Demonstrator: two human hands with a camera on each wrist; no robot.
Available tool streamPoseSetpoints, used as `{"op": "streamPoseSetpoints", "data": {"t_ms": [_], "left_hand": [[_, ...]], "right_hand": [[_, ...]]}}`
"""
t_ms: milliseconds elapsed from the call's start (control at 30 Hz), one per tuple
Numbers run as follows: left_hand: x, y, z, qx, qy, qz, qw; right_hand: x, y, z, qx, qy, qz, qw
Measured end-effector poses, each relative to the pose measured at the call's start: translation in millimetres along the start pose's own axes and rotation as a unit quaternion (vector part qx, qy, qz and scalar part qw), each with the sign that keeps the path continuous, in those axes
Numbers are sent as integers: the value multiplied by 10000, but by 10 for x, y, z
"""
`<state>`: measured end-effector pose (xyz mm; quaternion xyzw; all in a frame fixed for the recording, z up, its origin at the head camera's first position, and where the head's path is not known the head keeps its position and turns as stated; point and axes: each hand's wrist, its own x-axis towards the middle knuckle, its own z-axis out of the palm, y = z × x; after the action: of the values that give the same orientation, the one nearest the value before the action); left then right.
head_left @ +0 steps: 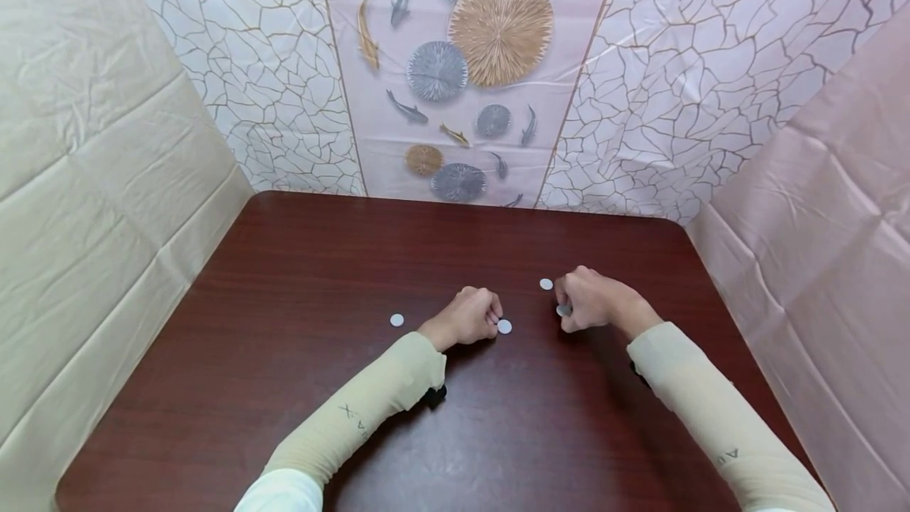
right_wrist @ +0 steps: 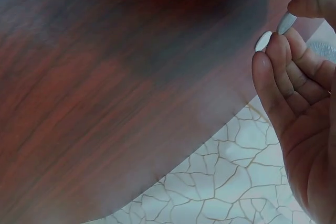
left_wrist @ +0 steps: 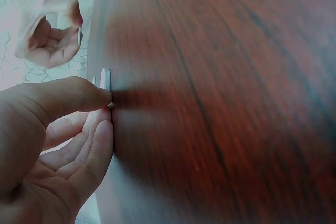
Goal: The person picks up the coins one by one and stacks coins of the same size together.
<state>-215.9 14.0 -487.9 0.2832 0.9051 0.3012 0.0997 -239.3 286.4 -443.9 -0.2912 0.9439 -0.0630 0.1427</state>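
My left hand point(head_left: 469, 316), fingers curled, has its thumb and fingertips at the near edge of a small white round disc point(head_left: 504, 326) low at the tabletop. In the left wrist view the thumb covers part of this disc point(left_wrist: 106, 80). To the right, my right hand point(head_left: 588, 299) pinches another disc point(head_left: 564, 310) between thumb and fingers. That disc point(right_wrist: 287, 23) stands tilted on edge in the right wrist view, its lower end at the fingertips. Just beyond the right fingertips lies a third white disc point(head_left: 546, 284).
One more white disc point(head_left: 396, 320) lies left of my left forearm. All of this is on a dark reddish-brown wooden table point(head_left: 320, 259) with rounded corners. A patterned cloth backdrop point(head_left: 640, 101) hangs behind the far edge, and pale cloth point(head_left: 92, 141) encloses both sides.
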Motion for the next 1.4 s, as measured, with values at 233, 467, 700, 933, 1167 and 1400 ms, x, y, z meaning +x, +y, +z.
{"op": "streamPoseSetpoints", "data": {"t_ms": [233,467,700,933,1167,1400], "left_hand": [[3,2,-2,-11,-3,-47,10000],[2,5,10,-47,-4,-71,10000],[-1,7,12,-7,-16,-62,10000],[7,-12,12,-51,-4,-21,10000],[8,-17,13,2,-22,-11,10000],[8,-12,4,12,-35,19,10000]], "right_hand": [[-138,62,56,7,173,43,9998],[-234,106,109,23,246,47,9997],[-288,151,184,122,230,130,9996],[-325,173,228,111,223,129,9996],[-349,178,235,171,165,148,9996],[-346,174,252,237,121,129,9996]]}}
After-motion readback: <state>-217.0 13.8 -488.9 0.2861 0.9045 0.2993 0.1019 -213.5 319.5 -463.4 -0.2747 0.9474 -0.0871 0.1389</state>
